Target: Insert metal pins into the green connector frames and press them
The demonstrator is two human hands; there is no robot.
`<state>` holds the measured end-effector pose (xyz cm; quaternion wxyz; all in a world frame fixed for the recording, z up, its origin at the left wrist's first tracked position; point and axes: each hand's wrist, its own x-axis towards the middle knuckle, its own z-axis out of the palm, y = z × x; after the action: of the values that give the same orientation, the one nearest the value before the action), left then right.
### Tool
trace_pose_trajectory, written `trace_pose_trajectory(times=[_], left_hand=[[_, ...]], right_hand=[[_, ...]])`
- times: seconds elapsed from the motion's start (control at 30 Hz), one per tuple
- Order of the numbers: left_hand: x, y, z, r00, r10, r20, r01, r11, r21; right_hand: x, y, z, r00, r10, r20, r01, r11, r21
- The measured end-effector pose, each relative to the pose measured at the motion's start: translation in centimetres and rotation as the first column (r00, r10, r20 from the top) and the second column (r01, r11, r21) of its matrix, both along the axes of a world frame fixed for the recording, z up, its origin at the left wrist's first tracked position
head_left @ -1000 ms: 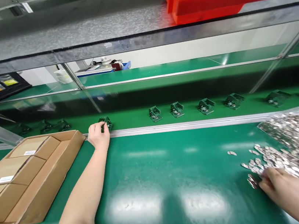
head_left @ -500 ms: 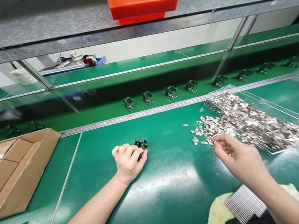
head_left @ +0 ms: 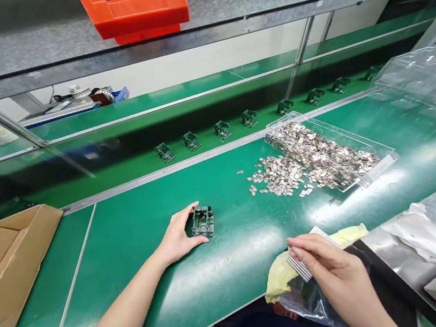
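Observation:
My left hand (head_left: 177, 237) rests on the green table (head_left: 134, 262), thumb and fingers closed around a small green circuit board part (head_left: 203, 222) that sits flat on the mat. Near the table's front edge, my right hand (head_left: 323, 265) is pinched on a tiny metal piece I can barely make out, held above a yellow cloth (head_left: 282, 276) and a ribbed grey strip (head_left: 304, 270). To the right of the board, a clear tray (head_left: 380, 162) holds a heap of small silver metal clips (head_left: 314, 155); several spill onto the mat.
A row of similar green board parts (head_left: 221, 129) rides the conveyor belt behind the table. A cardboard box (head_left: 5, 264) sits at the left. An orange bin (head_left: 135, 7) stands on the shelf above. Clear plastic bags (head_left: 425, 80) lie at the right.
My left hand brought a board part from the conveyor onto the table in front of me. My right hand left the clip heap and moved back toward the front edge, pinched.

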<state>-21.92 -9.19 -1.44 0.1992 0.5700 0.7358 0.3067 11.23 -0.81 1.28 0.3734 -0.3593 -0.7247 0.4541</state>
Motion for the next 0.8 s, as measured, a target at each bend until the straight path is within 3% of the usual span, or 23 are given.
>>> trace_pose_trajectory(times=[0.1, 0.17, 0.33, 0.43, 0.53, 0.8], left_hand=[[4.3, 0.9, 0.6, 0.951, -0.014, 0.308, -0.032, 0.989, 0.144], [8.2, 1.4, 0.9, 0.832, -0.047, 0.553, -0.076, 0.977, 0.197], [15.8, 1.9, 1.5, 0.536, -0.134, 0.834, -0.004, 0.987, 0.161], [17.0, 1.7, 1.3, 0.425, -0.154, 0.892, 0.061, 0.988, 0.142], [16.9, 1.3, 0.9, 0.366, -0.159, 0.917, 0.099, 0.986, 0.131], [16.4, 0.5, 0.6, 0.364, -0.224, 0.904, 0.138, 0.973, 0.185]], right_hand=[[-0.4, -1.0, -0.7, 0.992, -0.079, -0.102, 0.058, 0.978, -0.201], [-0.7, -1.5, -0.8, 0.978, -0.134, -0.162, 0.080, 0.950, -0.303], [-1.0, -2.6, -0.2, 0.967, -0.189, -0.172, 0.137, 0.952, -0.275], [-1.1, -3.2, -0.3, 0.973, -0.214, -0.085, 0.193, 0.960, -0.205], [-1.4, -3.7, -0.9, 0.971, -0.237, -0.029, 0.231, 0.963, -0.136], [-2.0, -4.1, -1.6, 0.972, -0.235, 0.020, 0.235, 0.963, -0.135]])
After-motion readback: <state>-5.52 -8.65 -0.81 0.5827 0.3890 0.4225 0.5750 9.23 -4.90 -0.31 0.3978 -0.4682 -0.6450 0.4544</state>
